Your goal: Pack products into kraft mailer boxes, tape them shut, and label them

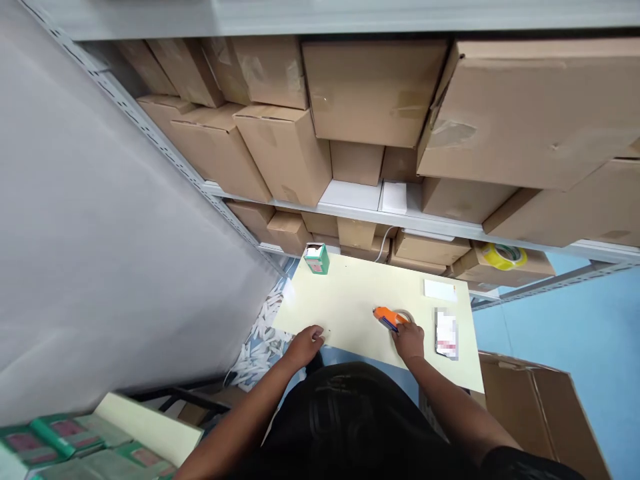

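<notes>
My right hand (409, 341) is closed on an orange tape dispenser (385, 313) at the near side of the cream table (345, 293). A blue strip shows along the dispenser's near side, and a tape roll is partly visible behind my fingers. Over the table's near left edge, my left hand (305, 346) has its fingers curled in, with nothing seen in them. At the far left corner stands a small green box (317, 259) with its top open and white contents showing. A white box (439, 290) and a blurred-out, phone-like item (445, 335) lie on the right side.
Shelves packed with cardboard boxes (285, 150) rise behind the table. A yellow tape roll (504, 256) rests on a lower box. White paper scraps (257, 343) cover the floor at left. Several green boxes (70, 437) sit lower left; an open carton (540, 407) stands at right.
</notes>
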A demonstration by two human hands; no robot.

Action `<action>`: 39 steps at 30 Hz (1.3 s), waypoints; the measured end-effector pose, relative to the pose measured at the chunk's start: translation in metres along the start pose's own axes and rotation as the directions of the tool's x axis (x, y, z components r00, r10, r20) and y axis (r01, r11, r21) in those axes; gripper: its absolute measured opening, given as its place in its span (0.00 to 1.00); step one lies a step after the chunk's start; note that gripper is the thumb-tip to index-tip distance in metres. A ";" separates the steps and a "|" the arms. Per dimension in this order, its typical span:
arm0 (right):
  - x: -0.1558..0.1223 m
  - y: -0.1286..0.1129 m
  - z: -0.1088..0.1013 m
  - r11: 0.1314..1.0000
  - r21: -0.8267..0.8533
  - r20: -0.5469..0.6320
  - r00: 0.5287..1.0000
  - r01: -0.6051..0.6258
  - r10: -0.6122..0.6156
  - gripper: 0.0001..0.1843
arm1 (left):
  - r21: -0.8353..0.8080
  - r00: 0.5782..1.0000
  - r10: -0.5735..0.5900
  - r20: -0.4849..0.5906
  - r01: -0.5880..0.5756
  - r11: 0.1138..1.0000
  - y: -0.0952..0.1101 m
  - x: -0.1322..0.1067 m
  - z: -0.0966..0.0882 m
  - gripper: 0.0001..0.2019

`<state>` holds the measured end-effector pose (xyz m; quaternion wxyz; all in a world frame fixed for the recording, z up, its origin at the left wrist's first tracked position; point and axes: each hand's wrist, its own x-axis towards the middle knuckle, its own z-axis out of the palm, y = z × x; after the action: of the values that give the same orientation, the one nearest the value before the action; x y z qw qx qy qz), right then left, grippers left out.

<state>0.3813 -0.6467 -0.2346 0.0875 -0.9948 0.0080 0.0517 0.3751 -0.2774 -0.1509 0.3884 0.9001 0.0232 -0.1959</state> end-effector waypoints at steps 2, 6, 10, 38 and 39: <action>0.002 -0.003 -0.001 1.000 -0.020 0.013 1.000 -0.019 0.020 0.11 | 0.007 1.000 0.005 0.010 -0.005 1.000 0.005 -0.003 0.008 0.10; 0.002 -0.007 -0.010 0.999 0.010 0.037 0.998 -0.046 0.046 0.13 | 0.046 0.999 0.019 0.036 -0.020 0.999 0.007 -0.004 0.013 0.10; -0.014 -0.002 -0.026 0.993 0.101 -0.021 0.998 -0.064 0.066 0.16 | 0.062 0.999 0.023 0.031 -0.025 0.998 0.004 0.002 0.007 0.08; 0.021 -0.216 -0.088 0.675 0.601 0.077 0.809 0.428 -0.582 0.19 | -0.511 0.738 -0.375 -0.561 0.046 0.858 -0.048 -0.175 -0.013 0.14; 0.012 -0.232 -0.088 0.653 0.601 0.073 0.783 0.460 -0.618 0.19 | -0.529 0.712 -0.397 -0.580 0.041 0.847 -0.054 -0.191 -0.014 0.14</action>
<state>0.4084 -0.4333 -0.1094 0.3826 -0.8642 -0.2880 0.1543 0.1932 -0.2086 -0.1085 0.5366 0.7738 0.3193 0.1068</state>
